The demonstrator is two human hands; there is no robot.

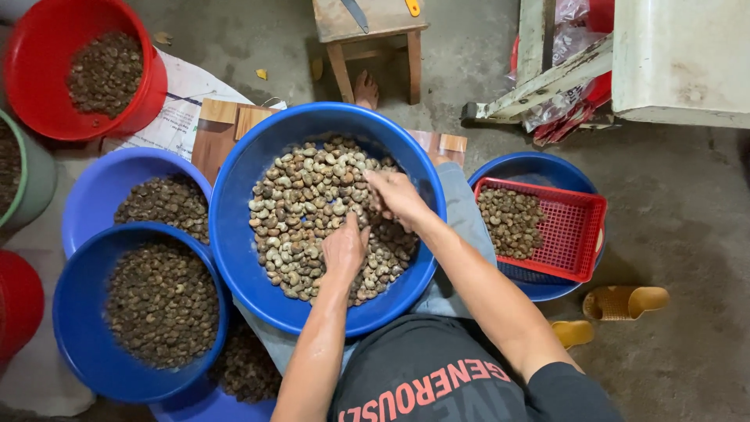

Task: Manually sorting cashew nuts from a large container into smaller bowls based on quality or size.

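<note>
Concrete floor crowded; both hands (367, 223) loose, apart, in nuts (301, 199), blue basin (234, 234) rim clear

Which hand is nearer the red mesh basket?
Right. The right hand is in the big blue basin, on the side towards the red mesh basket; the left hand lies farther away.

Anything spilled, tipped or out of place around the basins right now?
Nothing stands out. Both hands, left hand and right hand, are in the nuts in the big blue basin, which sits level. The red basket lies tilted across its blue basin, but no nuts show on the floor.
</note>
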